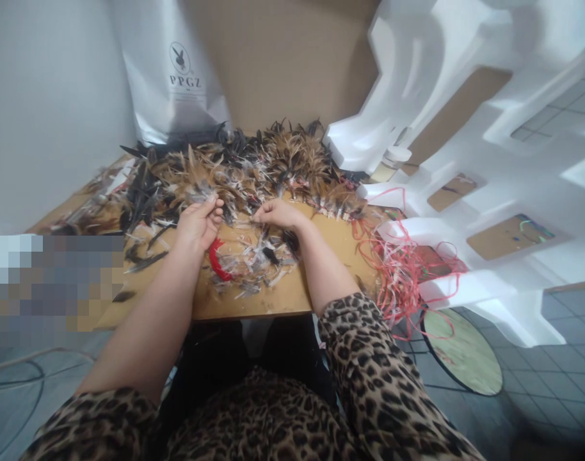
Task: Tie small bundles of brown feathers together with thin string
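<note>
My left hand (pixel 201 221) is closed in a pinch, thumb against curled fingers, at the near edge of the feather pile. Brown feathers (pixel 195 174) with fluffy grey bases rise directly behind its fingertips; whether any are in its grip I cannot tell. To the right, my right hand (pixel 276 213) pinches thumb and forefinger together over the table, on something too thin to make out. Between and below my hands lie a curved red strip (pixel 219 261) and a scatter of loose pale and dark feather bits (pixel 268 256).
A heap of brown and black feathers (pixel 292 150) spans the back of the wooden table (pixel 254 309). Tangled red string (pixel 408 269) hangs at the right beside white foam pieces (pixel 494 301). Behind stands a silvery bag (pixel 162 96); a round stool (pixel 463 352) is below right.
</note>
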A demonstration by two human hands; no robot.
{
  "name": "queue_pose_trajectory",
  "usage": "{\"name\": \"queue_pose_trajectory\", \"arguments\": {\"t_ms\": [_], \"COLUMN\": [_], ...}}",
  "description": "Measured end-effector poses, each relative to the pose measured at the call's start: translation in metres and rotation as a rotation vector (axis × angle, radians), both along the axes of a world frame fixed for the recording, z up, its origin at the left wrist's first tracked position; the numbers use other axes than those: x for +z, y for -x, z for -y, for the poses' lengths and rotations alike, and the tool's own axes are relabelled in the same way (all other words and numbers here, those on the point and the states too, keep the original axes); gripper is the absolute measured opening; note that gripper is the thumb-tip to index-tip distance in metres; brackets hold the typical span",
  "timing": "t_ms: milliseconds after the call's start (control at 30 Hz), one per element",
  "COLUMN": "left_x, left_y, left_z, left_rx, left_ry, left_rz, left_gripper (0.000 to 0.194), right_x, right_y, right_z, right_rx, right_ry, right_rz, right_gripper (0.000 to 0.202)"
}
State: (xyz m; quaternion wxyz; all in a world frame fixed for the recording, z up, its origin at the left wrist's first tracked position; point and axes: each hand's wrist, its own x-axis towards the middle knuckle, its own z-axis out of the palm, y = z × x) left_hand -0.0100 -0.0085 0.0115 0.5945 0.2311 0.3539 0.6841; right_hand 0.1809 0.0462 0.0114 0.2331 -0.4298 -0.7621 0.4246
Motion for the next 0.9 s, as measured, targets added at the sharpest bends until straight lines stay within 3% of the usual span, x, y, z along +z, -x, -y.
{"name": "queue_pose_trajectory", "arguments": {"t_ms": [67,167,433,733,900], "left_x": [0.001,0.002,0.0,-0.004,-0.006], "left_y": [0.0,0.002,0.014,0.023,0.024], "left_z": [0.001,0.002,-0.004,-0.009,-0.011], "left_rx": [0.006,0.02,0.073,0.221,0.248], "left_ry": [0.005,0.0,-0.035,-0.067,-0.057], "left_rz": [0.003,0.014,0.067,0.116,0.117], "left_gripper": [0.002,0.003,0.003,0.006,0.005], "right_x": [0.004,0.005,-0.013,0.032,0.028], "right_y": [-0.007,-0.011,0.014,0.069,0.102], "right_z": [0.002,0.003,-0.01,0.016,0.015], "right_rx": [-0.002,-0.003,-0.282,-0.23,-0.191], "right_ry": [0.106,0.15,-0.349,-0.736,-0.803], "right_rz": [-0.137,-0.133,0.141,0.358,0.503], "right_gripper": [0.022,0.03,0.019,0.028,0.034]}}
